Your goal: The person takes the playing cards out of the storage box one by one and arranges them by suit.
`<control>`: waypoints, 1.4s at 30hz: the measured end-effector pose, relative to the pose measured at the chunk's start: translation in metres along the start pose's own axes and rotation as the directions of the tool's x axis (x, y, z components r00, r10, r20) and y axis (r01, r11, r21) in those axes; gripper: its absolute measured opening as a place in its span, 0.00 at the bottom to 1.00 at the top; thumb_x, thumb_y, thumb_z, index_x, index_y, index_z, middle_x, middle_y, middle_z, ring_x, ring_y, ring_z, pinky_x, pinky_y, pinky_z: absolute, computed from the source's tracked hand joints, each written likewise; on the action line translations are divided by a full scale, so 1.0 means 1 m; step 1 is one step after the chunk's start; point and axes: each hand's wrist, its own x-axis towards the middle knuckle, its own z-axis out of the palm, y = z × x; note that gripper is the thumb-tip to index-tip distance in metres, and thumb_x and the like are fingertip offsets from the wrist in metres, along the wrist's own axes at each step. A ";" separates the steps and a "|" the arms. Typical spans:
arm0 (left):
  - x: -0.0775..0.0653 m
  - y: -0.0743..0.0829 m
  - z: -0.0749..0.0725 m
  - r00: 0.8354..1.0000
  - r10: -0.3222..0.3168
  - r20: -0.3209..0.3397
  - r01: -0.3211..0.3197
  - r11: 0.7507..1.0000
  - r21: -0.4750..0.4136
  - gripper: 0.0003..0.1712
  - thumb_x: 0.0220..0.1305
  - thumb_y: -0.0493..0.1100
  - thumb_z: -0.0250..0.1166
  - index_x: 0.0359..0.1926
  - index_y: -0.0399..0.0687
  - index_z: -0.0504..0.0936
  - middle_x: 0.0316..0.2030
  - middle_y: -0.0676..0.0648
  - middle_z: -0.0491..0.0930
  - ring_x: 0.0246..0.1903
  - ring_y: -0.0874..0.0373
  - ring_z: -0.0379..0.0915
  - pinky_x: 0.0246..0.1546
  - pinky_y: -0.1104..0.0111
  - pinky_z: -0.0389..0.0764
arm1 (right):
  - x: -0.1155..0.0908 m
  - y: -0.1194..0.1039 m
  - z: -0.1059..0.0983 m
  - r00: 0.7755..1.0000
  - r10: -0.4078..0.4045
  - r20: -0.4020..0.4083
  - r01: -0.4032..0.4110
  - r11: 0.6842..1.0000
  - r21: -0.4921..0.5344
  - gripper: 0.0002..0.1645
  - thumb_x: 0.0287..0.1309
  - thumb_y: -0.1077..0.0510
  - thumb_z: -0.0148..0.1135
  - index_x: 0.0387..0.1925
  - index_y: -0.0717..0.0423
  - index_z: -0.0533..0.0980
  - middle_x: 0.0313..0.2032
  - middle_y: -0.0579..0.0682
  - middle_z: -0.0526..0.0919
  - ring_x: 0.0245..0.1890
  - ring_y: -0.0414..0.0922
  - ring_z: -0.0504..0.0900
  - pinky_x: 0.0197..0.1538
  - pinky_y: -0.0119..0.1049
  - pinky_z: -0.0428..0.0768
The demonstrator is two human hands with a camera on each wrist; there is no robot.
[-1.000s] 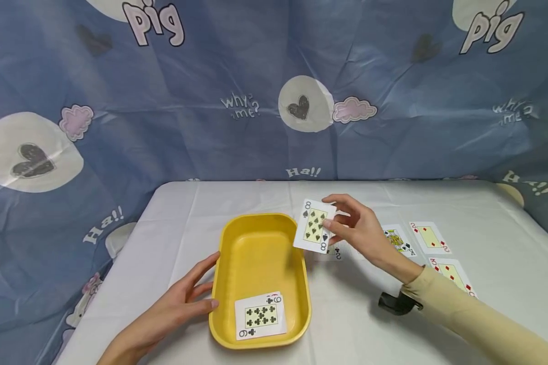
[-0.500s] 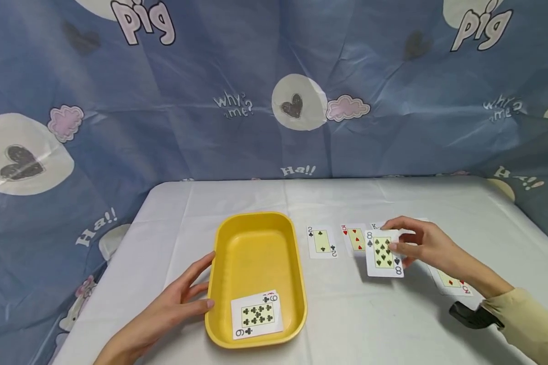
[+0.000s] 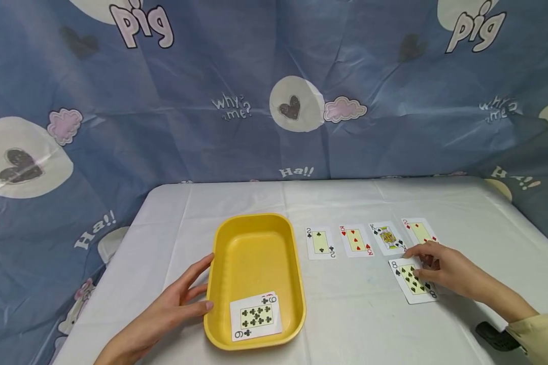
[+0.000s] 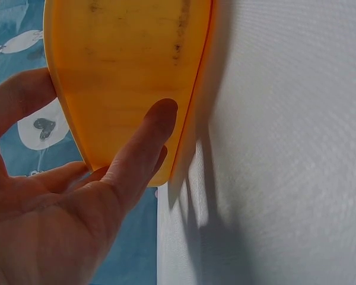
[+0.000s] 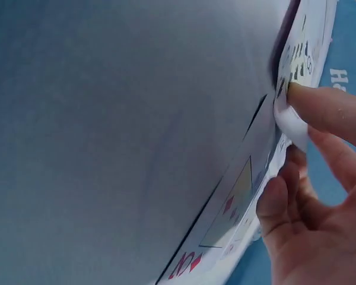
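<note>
My right hand pinches an eight of spades card between thumb and fingers, low over the right side of the table. In the right wrist view the thumb lies on the face of that card, which bends upward by the fingers. Beside it shows a red diamond card, mostly covered by the hand in the head view. My left hand touches the outer left side of a yellow tray, fingers fairly straight. In the left wrist view its thumb rests against the tray wall.
Inside the tray's near end lies a nine of clubs over another card. A row behind the right hand holds a two of clubs, three of hearts, king of spades and two of diamonds. A patterned blue cloth hangs behind.
My right hand has carried the eight of spades from beside the tray's rim rightward and down towards the table below the row. The left hand has stayed at the tray.
</note>
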 end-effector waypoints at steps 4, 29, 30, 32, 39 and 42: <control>-0.001 -0.001 -0.001 1.000 -0.001 -0.003 0.001 1.000 0.004 0.46 0.65 0.47 0.67 0.76 0.70 0.50 0.77 0.51 0.41 0.70 0.42 0.54 0.59 0.50 0.71 | 0.002 -0.001 0.000 1.000 0.011 0.007 -0.011 0.999 -0.048 0.22 0.49 0.60 0.76 0.48 0.47 0.82 0.35 0.45 0.70 0.31 0.37 0.67 0.30 0.31 0.67; 0.001 -0.002 -0.002 0.997 0.067 0.036 -0.067 0.998 0.001 0.48 0.64 0.44 0.68 0.77 0.68 0.50 0.76 0.52 0.40 0.71 0.44 0.54 0.59 0.54 0.72 | 0.079 -0.101 0.048 0.940 -0.337 0.059 0.231 0.751 0.619 0.23 0.61 0.68 0.64 0.58 0.56 0.75 0.48 0.60 0.79 0.45 0.53 0.79 0.50 0.37 0.79; 0.001 -0.002 -0.002 0.997 0.073 0.037 -0.073 0.997 0.006 0.49 0.64 0.43 0.68 0.77 0.68 0.50 0.76 0.52 0.40 0.71 0.44 0.54 0.60 0.54 0.71 | 0.082 -0.108 0.052 0.932 -0.357 0.059 0.243 0.740 0.627 0.23 0.61 0.68 0.65 0.57 0.56 0.75 0.48 0.58 0.79 0.46 0.54 0.79 0.50 0.38 0.79; 0.001 -0.003 -0.002 0.996 0.076 0.038 -0.077 0.997 0.010 0.49 0.64 0.43 0.68 0.77 0.68 0.50 0.76 0.53 0.40 0.71 0.45 0.54 0.61 0.54 0.70 | 0.086 -0.122 0.060 0.913 -0.405 0.050 0.283 0.716 0.638 0.23 0.60 0.68 0.65 0.57 0.55 0.76 0.49 0.55 0.80 0.47 0.54 0.79 0.51 0.40 0.79; 0.000 -0.004 -0.002 0.997 0.068 0.019 -0.068 0.998 -0.004 0.49 0.63 0.43 0.68 0.77 0.68 0.51 0.76 0.54 0.41 0.70 0.46 0.56 0.61 0.54 0.69 | 0.097 -0.168 0.083 0.836 -0.538 0.106 0.329 0.647 0.688 0.22 0.63 0.65 0.64 0.58 0.51 0.75 0.54 0.51 0.78 0.53 0.52 0.77 0.54 0.43 0.79; -0.001 -0.004 -0.003 0.996 0.081 0.031 -0.081 0.997 -0.005 0.48 0.64 0.43 0.68 0.77 0.67 0.50 0.76 0.52 0.39 0.70 0.44 0.55 0.61 0.53 0.69 | 0.105 -0.182 0.090 0.804 -0.561 0.195 0.291 0.659 0.693 0.22 0.64 0.62 0.64 0.59 0.48 0.75 0.56 0.50 0.77 0.55 0.48 0.76 0.55 0.43 0.78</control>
